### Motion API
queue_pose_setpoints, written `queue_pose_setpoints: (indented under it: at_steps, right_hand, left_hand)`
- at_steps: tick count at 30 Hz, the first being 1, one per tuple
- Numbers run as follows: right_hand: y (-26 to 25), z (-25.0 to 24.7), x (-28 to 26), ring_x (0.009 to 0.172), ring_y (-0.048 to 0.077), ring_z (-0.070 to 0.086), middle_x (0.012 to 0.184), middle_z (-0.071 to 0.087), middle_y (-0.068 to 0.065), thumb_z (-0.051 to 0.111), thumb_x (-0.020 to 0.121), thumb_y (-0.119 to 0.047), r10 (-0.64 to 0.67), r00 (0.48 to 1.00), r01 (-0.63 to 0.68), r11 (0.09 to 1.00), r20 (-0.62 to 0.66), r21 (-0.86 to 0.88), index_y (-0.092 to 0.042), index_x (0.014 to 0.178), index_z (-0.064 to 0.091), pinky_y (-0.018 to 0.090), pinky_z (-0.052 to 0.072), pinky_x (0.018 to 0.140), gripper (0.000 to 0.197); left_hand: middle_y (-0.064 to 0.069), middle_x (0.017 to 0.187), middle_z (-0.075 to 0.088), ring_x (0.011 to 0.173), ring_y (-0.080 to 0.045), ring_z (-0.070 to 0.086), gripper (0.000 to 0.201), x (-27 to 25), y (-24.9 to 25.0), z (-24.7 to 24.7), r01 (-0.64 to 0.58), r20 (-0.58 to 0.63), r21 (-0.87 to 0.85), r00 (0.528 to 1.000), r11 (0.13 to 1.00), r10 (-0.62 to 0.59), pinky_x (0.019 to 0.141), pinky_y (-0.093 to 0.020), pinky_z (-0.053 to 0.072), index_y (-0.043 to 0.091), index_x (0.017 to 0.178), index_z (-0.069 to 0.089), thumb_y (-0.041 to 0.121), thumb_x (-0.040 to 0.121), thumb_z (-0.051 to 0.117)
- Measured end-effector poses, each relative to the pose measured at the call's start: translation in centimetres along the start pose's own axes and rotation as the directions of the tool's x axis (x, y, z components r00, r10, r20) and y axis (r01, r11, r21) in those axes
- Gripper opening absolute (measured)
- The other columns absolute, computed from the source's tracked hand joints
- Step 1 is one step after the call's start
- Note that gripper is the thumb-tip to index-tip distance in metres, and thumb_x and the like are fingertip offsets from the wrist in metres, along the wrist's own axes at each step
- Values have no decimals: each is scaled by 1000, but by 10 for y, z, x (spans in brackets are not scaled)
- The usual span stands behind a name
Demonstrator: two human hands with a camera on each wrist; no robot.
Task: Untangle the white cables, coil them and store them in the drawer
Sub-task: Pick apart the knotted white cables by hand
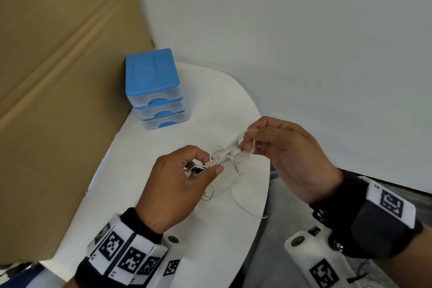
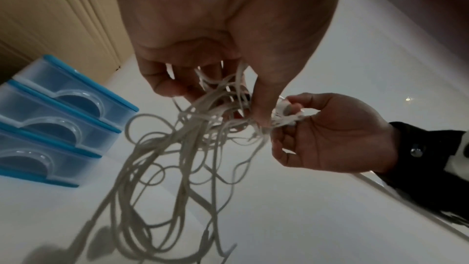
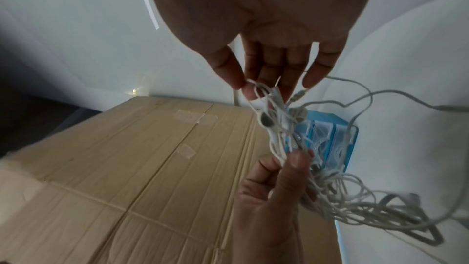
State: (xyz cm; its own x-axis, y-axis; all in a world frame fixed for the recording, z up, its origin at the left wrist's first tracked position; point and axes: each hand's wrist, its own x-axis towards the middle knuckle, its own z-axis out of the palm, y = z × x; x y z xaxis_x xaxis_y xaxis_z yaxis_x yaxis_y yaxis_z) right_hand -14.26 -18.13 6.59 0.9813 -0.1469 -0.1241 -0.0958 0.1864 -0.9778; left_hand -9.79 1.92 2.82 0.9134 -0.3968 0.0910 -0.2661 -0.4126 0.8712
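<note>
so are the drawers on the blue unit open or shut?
Shut. All three drawers of the blue unit sit flush in the stack, none pulled out. Both hands hold the tangled white cables.

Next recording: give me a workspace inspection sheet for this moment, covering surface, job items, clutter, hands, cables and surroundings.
Surface: white table with a rounded edge.
Job's things: tangled white cables, held up between both hands, loose loops trailing onto the table; blue three-drawer unit at the table's far left, all drawers closed.
Clutter: nothing seen.
Grippers: left hand grips the bundle's lower part; right hand pinches strands at its upper end.
Cables: still knotted, not coiled; what look like earbud pieces sit in the tangle.
Surroundings: cardboard box against the table's left side; plain white wall behind.
</note>
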Motion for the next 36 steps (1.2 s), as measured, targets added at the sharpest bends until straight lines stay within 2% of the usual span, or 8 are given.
queue_pose_setpoints:
  at_steps: [7, 12, 15, 20, 24, 29, 32, 36]
  right_hand:
    - [-3, -8, -4, 44, 19, 39, 42, 43, -1, 73, 86, -21, 19, 991, 68, 790, 135, -610, -10, 74, 70, 34, 36, 49, 16]
    - [-2, -10, 3, 40, 33, 47, 48, 53, 18, 61, 95, -10, -373, 911, 263, 856, -178, -446, -7, 75, 58, 30, 39, 44, 21]
    - [-21, -17, 3, 43, 21, 41, 50, 51, 11, 65, 86, -11, -252, 962, 229, 954, -107, -194, -4, 74, 60, 25, 34, 46, 15]
    - [-27, -18, -5, 46, 19, 27, 46, 35, 2, 75, 80, -37, -51, 985, 133, 831, 164, -539, -13, 80, 73, 26, 24, 46, 25]
    - [-17, -9, -6, 46, 12, 37, 45, 44, -8, 69, 86, -38, -21, 975, 154, 779, 220, -608, -18, 83, 73, 28, 34, 51, 20]
    - [-10, -5, -8, 41, 5, 43, 48, 54, -10, 73, 85, -33, -10, 966, 196, 677, 258, -709, -21, 81, 71, 13, 31, 47, 13]
    - [-5, -6, -6, 43, 5, 47, 52, 58, -8, 69, 88, -22, -47, 968, 224, 613, 247, -758, -20, 78, 72, 14, 33, 50, 10]
    - [-9, -10, 0, 51, 10, 51, 59, 62, -5, 70, 85, -11, -348, 933, 306, 629, 94, -715, -16, 73, 71, 26, 45, 54, 13]
  left_hand:
    - [5, 72, 72, 62, -18, 64, 9, -1, 1, -1, -84, 28, 6, 996, 996, 84, 63, -34, 52, 26, 76, 71, 27, 79, 79]
    - [1, 65, 70, 54, -18, 61, 12, -5, 0, 4, -77, 24, -12, 997, 997, 77, 50, -32, 51, 24, 74, 69, 28, 79, 79]
    - [-5, 63, 68, 49, -17, 57, 12, -1, 0, 1, -71, -51, -72, 996, 995, 67, 44, -14, 43, 19, 72, 68, 19, 78, 79]
    - [3, 69, 71, 57, -18, 62, 15, 2, 1, -6, -127, -84, -19, 989, 992, 125, 52, -15, 46, 22, 70, 68, 15, 77, 79]
    - [16, 77, 73, 68, -16, 68, 16, 0, 3, -4, -189, -32, 10, 981, 982, 189, 61, -33, 51, 20, 70, 69, 10, 77, 81]
    - [16, 78, 73, 72, -17, 69, 11, -4, 4, 2, -197, 10, -28, 980, 980, 197, 63, -29, 53, 19, 71, 71, 14, 76, 80]
    - [19, 79, 74, 69, -8, 68, 16, -5, 4, 4, -176, 25, -27, 984, 984, 177, 61, -12, 47, 17, 71, 71, 5, 75, 80]
    - [23, 80, 73, 71, -12, 69, 16, -4, 4, 4, -128, -9, -31, 992, 991, 128, 60, -17, 51, 19, 69, 69, 10, 74, 81]
